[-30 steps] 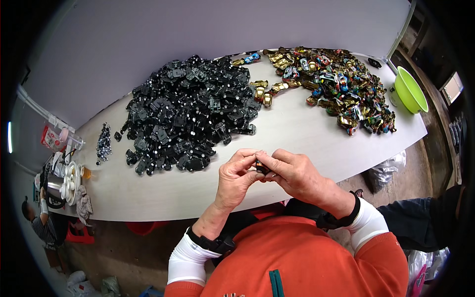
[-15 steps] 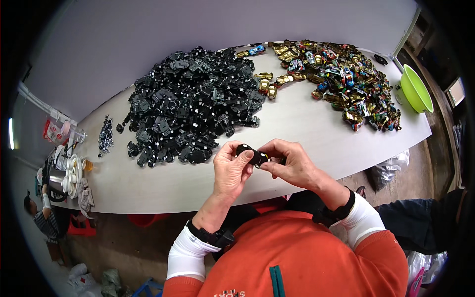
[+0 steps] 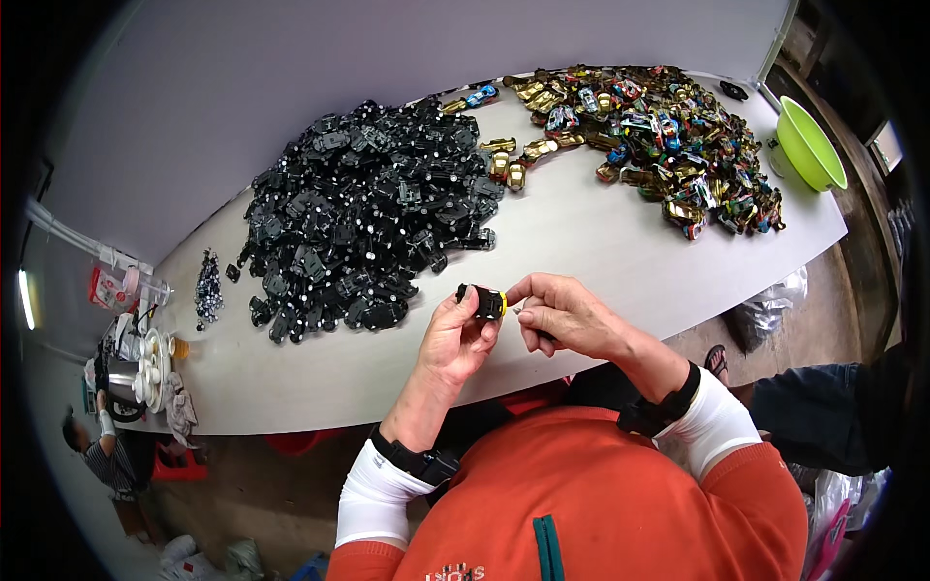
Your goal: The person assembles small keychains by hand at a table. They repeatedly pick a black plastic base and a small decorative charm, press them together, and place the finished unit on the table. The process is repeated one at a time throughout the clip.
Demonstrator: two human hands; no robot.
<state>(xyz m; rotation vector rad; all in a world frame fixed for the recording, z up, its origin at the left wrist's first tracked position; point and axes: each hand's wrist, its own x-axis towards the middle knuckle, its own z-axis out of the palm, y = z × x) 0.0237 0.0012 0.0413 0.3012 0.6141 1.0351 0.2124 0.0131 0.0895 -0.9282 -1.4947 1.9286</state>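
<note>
A small black toy-car base (image 3: 481,301) with a yellow piece at its right end is held above the near edge of the desk (image 3: 581,242), in front of the person's chest. It is gripped between the thumb and fingers of the left hand (image 3: 459,339), which is closed around its left end. The right hand (image 3: 562,315) is pinched narrow, its fingertips (image 3: 513,290) touching the yellow end of the base.

In the head view, a large heap of black bases (image 3: 363,218) is seen on the desk just beyond the hands. A second heap of gold and coloured toy cars (image 3: 659,136) is spread toward the far right, with a few gold cars (image 3: 513,160) lying between the two heaps. A lime-green bowl (image 3: 806,147) is set at the right corner. A small cluster of dark bits (image 3: 207,286) is placed near the left end, and a red-and-white packet (image 3: 105,288) is seen beyond that edge.
</note>
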